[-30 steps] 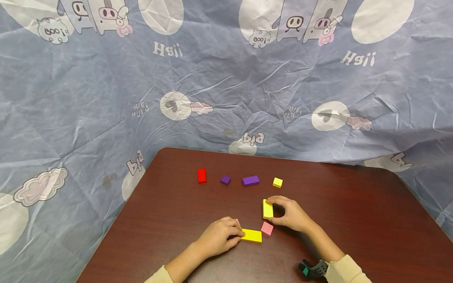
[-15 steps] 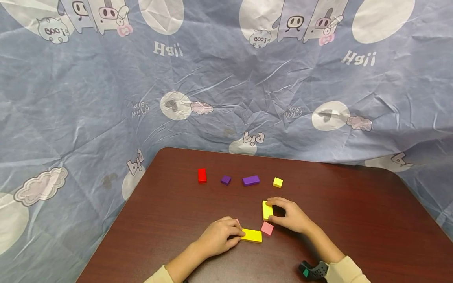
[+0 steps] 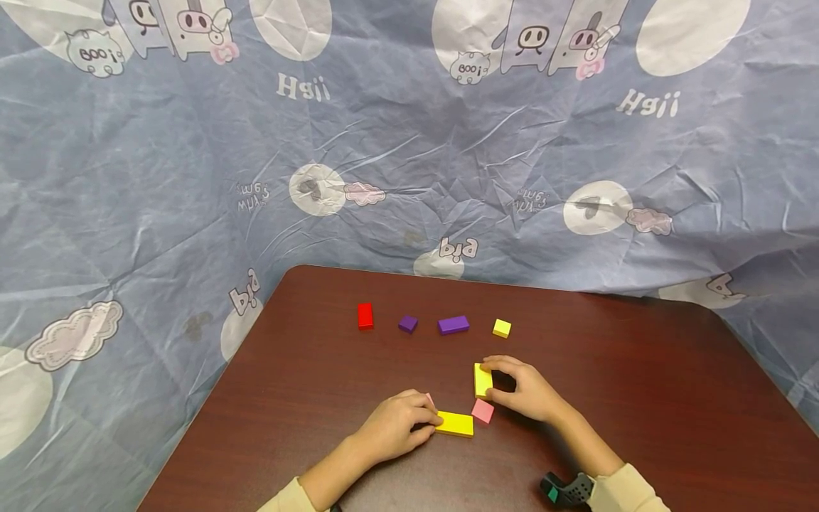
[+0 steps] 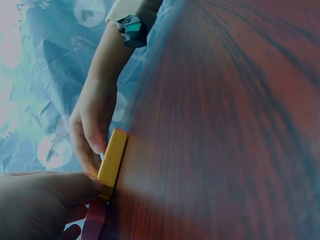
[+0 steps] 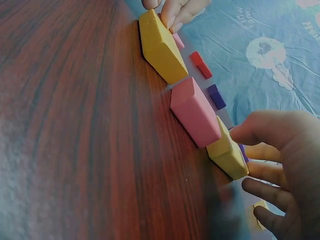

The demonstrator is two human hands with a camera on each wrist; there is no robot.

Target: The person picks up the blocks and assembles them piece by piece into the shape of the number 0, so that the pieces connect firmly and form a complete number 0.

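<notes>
My left hand [image 3: 398,427] holds the left end of a long yellow block [image 3: 455,424] that lies flat on the table. Beside its fingertips, a pink block [image 3: 431,400] is mostly hidden by the hand; the left wrist view shows a dark pink block [image 4: 93,220] under those fingers. My right hand [image 3: 523,386] pinches another yellow block [image 3: 483,381] lengthwise, index finger at the far end and thumb at the near end. Between the two yellow blocks sits a second pink block [image 3: 483,411], angled, near the long block's right end; the right wrist view shows this pink block [image 5: 195,112] closely.
Farther back on the brown table [image 3: 614,363] lie a red block [image 3: 365,316], a small purple block [image 3: 408,324], a longer purple block [image 3: 453,325] and a small yellow block [image 3: 502,328]. A patterned blue cloth [image 3: 384,142] hangs behind the table's back edge.
Over the last second my right hand has shifted its yellow block slightly toward me, nearer the angled pink block. My left hand stays in place on the long yellow block.
</notes>
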